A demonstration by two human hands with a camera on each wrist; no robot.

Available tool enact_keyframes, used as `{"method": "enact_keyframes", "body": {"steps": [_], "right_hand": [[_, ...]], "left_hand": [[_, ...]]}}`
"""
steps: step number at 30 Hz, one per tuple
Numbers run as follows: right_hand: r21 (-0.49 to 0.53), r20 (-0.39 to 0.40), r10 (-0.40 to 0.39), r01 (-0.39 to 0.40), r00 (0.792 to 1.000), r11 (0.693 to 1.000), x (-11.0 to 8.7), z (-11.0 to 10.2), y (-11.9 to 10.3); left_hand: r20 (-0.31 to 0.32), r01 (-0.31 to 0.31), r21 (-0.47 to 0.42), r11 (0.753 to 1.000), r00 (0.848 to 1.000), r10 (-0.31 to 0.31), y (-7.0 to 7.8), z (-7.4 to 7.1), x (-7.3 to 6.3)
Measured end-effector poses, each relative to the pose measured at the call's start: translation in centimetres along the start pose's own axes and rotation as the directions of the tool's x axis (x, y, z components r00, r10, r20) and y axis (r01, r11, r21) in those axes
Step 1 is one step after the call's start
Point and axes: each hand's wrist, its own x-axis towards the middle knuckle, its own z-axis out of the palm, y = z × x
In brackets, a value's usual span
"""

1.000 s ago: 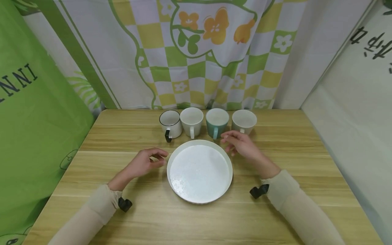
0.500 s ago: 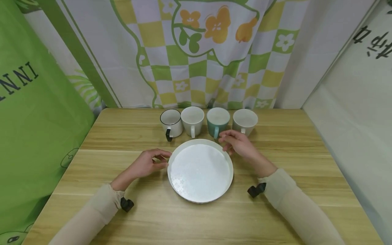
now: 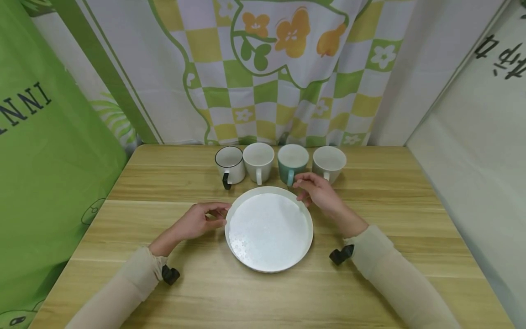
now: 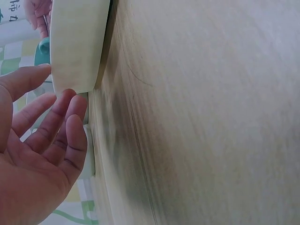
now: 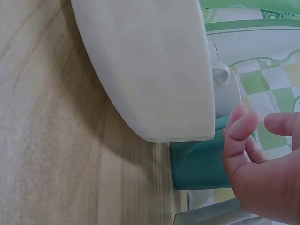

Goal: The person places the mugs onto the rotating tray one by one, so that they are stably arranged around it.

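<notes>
We see the left grip loosely bent and holding nothing, at the left side of the round white tray; the left wrist view puts its thumb tip right at the rim, though we cannot tell if they touch. The right grip is also relaxed and holds nothing, by the tray's far right edge; its wrist view shows us a clear gap between thumb and fingers. Both wrist views give us the tray's outer wall; only the head view shows its flat inside and, beyond it on the table, a full row of four upright mugs: black-rimmed mug, white mug, teal mug, greyish-white mug.
</notes>
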Motion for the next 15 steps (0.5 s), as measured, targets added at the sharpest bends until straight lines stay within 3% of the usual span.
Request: {"method": "enact_keyframes", "body": {"steps": [15], "right_hand": [[0.019, -0.014, 0.037, -0.036, 0.999, 0.999, 1.4, 0.5, 0.0]], "left_hand": [[0.002, 0.011, 0.000, 1.000, 1.000, -0.011, 0.2, 0.1, 0.1]]}}
